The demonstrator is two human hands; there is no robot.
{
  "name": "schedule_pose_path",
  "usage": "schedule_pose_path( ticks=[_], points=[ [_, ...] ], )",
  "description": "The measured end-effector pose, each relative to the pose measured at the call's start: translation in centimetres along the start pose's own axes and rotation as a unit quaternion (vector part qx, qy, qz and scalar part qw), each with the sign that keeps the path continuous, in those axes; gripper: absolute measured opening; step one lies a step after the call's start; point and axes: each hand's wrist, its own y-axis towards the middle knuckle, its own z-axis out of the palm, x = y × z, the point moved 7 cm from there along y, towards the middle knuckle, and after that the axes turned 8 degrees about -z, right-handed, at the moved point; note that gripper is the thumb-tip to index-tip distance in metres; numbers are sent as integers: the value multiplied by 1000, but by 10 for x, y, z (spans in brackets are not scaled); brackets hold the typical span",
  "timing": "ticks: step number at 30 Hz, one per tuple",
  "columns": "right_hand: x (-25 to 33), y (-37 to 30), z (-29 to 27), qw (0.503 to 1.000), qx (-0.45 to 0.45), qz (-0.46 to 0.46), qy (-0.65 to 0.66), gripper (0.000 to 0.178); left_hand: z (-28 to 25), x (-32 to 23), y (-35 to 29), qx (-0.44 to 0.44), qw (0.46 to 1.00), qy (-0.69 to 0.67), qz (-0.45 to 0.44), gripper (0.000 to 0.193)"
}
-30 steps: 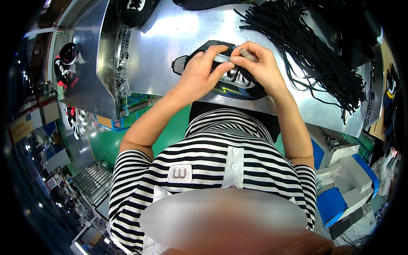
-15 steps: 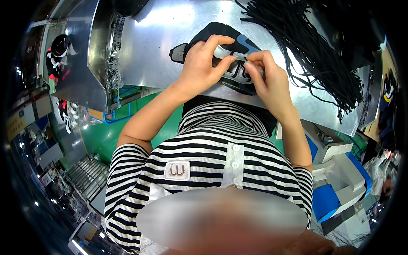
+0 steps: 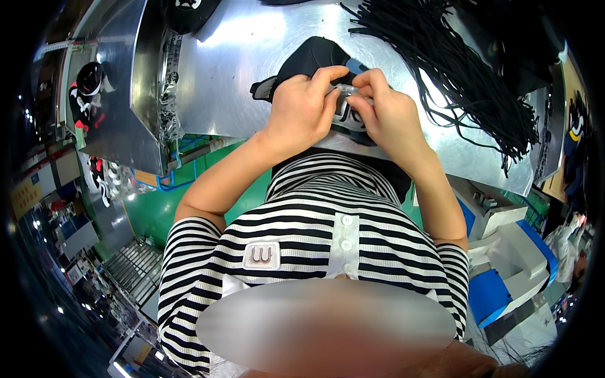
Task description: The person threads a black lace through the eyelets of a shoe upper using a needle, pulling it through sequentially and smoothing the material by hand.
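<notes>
What looks like a black cap (image 3: 309, 55), with a blue patch and pale outlined lettering, rests on the metal table below my hands. A grey-lined tab sticks out on its left side. Over the cap, my left hand (image 3: 301, 107) pinches a small clear strip (image 3: 346, 91) between thumb and index finger. My right hand (image 3: 391, 110) pinches the strip's other end, its fingertips close to the left ones. Both hands hide much of the cap's middle, and the strip's ends are covered by my fingertips.
A large bundle of black cords (image 3: 466, 82) lies on the table's right side. Another black cap (image 3: 189, 12) sits at the far left. A metal partition (image 3: 120, 94) rises at the left edge. White and blue boxes (image 3: 504, 264) stand below right.
My hands have drawn closer together over the clear strip. The cap has turned and shifted slightly, showing more of its black crown and less of the blue patch.
</notes>
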Motion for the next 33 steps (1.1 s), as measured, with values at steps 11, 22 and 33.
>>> schedule_pose_path(
  ticks=[11, 22, 33],
  points=[
    [-3, 5, -10, 998, 42, 50, 7, 20, 21, 29, 3, 93, 936, -271, -204, 32],
    [-53, -19, -5, 966, -191, 104, 137, 16, 12, 25, 18, 50, 952, -241, -181, 46],
    [-52, -13, -4, 976, -177, 120, 28, 17, 12, 46, 20, 198, 797, -513, -250, 27]
  ],
)
